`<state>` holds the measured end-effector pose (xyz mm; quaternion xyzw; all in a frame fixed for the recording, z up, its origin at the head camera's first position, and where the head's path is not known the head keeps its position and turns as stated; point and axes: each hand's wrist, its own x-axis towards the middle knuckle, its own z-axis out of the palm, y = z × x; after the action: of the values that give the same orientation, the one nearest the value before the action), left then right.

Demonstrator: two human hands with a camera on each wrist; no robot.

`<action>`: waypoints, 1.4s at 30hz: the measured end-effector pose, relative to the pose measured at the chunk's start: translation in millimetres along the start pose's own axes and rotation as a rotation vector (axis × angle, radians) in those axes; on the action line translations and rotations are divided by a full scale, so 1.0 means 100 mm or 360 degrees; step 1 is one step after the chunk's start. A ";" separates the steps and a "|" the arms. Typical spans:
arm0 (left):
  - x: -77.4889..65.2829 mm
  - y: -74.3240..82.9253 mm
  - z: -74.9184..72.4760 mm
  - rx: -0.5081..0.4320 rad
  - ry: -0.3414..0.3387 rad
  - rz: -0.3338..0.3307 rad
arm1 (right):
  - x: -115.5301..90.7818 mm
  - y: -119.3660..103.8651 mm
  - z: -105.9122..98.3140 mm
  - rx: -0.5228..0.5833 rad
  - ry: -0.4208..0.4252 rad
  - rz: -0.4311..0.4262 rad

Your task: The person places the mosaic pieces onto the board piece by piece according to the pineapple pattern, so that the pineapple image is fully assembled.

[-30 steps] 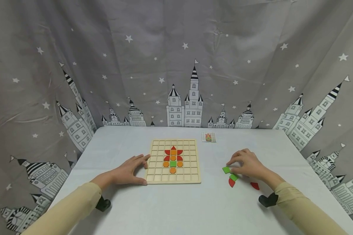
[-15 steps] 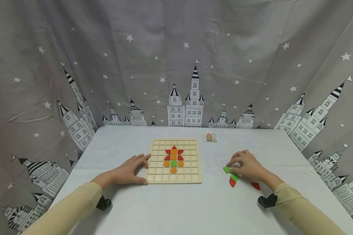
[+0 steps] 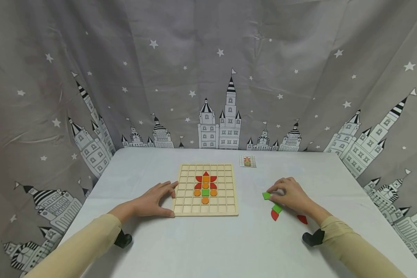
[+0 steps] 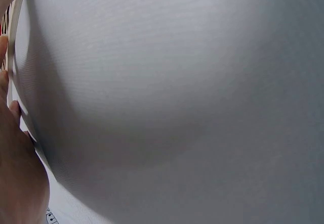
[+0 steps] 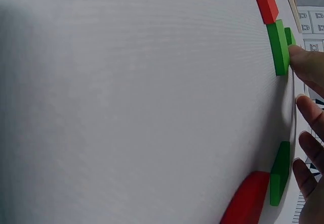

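Observation:
The left hand [image 3: 153, 200] lies at the left edge of a wooden grid board [image 3: 226, 208], fingertips on its side and thumb at the near corner. On the board, red, orange and green tiles form a pattern along the middle. To the right, the right hand [image 3: 290, 195] pinches a green square tile [image 3: 266, 195] between thumb and index finger, at the tabletop. A second green tile [image 3: 277, 209] and a red quarter-round tile [image 3: 274, 215] sit just below it. In the right wrist view another green tile [image 5: 281, 173] lies under the loosely bent other fingers.
A small printed card [image 3: 247, 161] with a similar pattern lies behind the board to the right. Another red tile [image 3: 302, 219] rests near the right wrist. A grey curtain [image 3: 208, 77] with castles and stars hangs beyond the white table [image 3: 208, 247].
The pinched green tile has turned slightly and shifted a little away with the right fingertips. The left hand stays at the board's edge.

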<state>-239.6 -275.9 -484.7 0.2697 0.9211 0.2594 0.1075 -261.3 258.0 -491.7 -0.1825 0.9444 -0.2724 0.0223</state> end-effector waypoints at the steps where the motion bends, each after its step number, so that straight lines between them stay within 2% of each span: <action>1: 0.00 0.00 0.00 -0.0001 0.0000 0.0001 | 0.00 0.00 0.00 0.0008 -0.0001 0.0002; 42: 0.01 0.01 0.01 0.0004 -0.0006 -0.0029 | -0.01 0.03 -0.03 0.0052 -0.0050 0.0052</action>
<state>-240.1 -274.3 -485.4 0.2620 0.9237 0.2567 0.1111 -261.8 262.1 -490.7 -0.1708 0.9423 -0.2845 0.0447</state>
